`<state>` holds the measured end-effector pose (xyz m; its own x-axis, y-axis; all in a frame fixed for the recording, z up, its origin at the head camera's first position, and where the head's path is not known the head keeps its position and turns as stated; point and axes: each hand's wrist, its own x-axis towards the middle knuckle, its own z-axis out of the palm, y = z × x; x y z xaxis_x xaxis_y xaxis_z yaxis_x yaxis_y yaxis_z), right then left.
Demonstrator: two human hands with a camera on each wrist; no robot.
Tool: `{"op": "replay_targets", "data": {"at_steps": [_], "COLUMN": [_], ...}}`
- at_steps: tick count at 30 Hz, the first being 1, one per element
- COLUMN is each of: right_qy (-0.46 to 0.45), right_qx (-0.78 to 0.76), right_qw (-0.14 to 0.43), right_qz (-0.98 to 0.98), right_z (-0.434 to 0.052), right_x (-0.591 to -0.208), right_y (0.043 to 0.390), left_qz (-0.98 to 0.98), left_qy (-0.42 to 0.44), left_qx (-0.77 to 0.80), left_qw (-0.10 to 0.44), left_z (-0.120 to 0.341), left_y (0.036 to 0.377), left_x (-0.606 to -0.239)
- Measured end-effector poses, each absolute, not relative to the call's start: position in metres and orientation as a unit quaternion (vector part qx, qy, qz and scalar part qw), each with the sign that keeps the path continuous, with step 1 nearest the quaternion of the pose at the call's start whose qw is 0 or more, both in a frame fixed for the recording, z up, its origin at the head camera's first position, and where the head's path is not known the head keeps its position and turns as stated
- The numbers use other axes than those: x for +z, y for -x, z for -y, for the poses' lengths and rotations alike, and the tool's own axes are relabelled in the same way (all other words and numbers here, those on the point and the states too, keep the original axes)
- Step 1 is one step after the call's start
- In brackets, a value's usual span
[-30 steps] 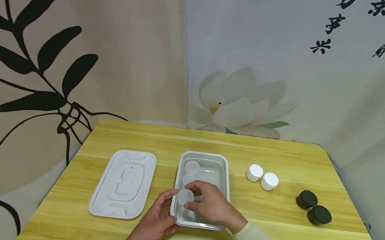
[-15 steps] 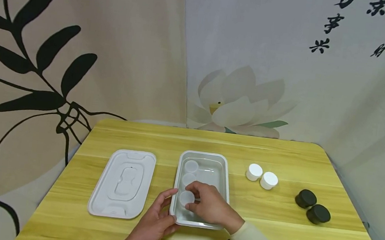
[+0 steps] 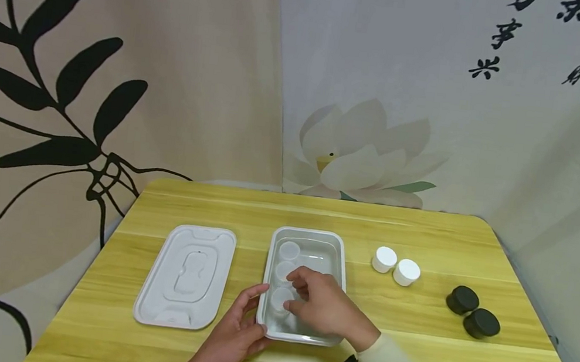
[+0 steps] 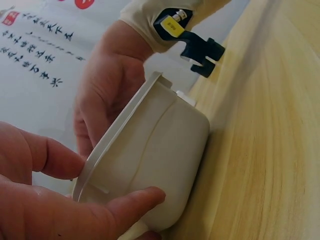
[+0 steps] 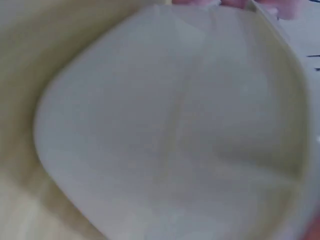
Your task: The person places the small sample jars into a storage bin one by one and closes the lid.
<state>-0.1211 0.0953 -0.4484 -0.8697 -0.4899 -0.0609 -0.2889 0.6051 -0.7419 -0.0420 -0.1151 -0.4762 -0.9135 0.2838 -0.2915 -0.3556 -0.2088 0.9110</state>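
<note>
nearest us, our left hand point(image 3: 231, 340) braces the near left corner of the white tray point(image 3: 342, 269), thumb along the outer wall and fingers lightly curled over the rim. just past those fingers, our right hand point(image 3: 326, 309) reaches down into the tray, its fingertips pinched around the closest small clear cup point(image 3: 280, 299). two more clear cups point(image 3: 286, 261) sit beyond the fingertips in a row along the tray's left wall. the held cup stands upright with its mouth facing up, and the row, like the tray's long side, runs away from us. to seat it well, we judge it best to keep the cup level, lower it straight down against the left wall just short of its neighbour, and keep the left hand steadying the tray. left of our left fingers lies the tray lid point(image 3: 186, 276). farther right of the right hand stand two white caps point(image 3: 395, 266) and two black caps point(image 3: 472, 312), all on the yellow table point(image 3: 423, 230).
</note>
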Motion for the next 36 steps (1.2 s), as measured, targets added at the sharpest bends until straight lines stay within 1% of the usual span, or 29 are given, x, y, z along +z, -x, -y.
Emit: {"op": "replay_targets", "data": {"at_steps": [5, 13, 17, 20, 24, 29, 36], "right_qy": [0.204, 0.137, 0.105, 0.087, 0.062, 0.024, -0.024], "right_qx": [-0.443, -0.545, -0.576, -0.590, -0.603, -0.610, -0.647], "right_qw": [0.117, 0.102, 0.068, 0.033, 0.003, -0.013, -0.020], "right_qz": [-0.865, -0.821, -0.808, -0.802, -0.796, -0.792, -0.762], "right_z": [-0.112, -0.151, -0.174, -0.193, -0.222, -0.258, -0.302], "right_x": [-0.435, -0.425, -0.422, -0.426, -0.436, -0.446, -0.452], "right_y": [0.124, 0.121, 0.114, 0.108, 0.099, 0.088, 0.072], "left_qz": [-0.593, -0.598, -0.596, -0.596, -0.597, -0.598, -0.599], "left_qy": [0.032, 0.042, 0.039, 0.039, 0.038, 0.035, 0.035], "left_qx": [0.780, 0.775, 0.775, 0.775, 0.774, 0.772, 0.771], "left_qw": [0.198, 0.200, 0.204, 0.208, 0.210, 0.212, 0.212], "left_z": [0.114, 0.114, 0.115, 0.115, 0.115, 0.116, 0.116], "left_y": [0.041, 0.040, 0.041, 0.042, 0.042, 0.043, 0.042], "left_x": [-0.477, -0.478, -0.478, -0.478, -0.479, -0.479, -0.479]}}
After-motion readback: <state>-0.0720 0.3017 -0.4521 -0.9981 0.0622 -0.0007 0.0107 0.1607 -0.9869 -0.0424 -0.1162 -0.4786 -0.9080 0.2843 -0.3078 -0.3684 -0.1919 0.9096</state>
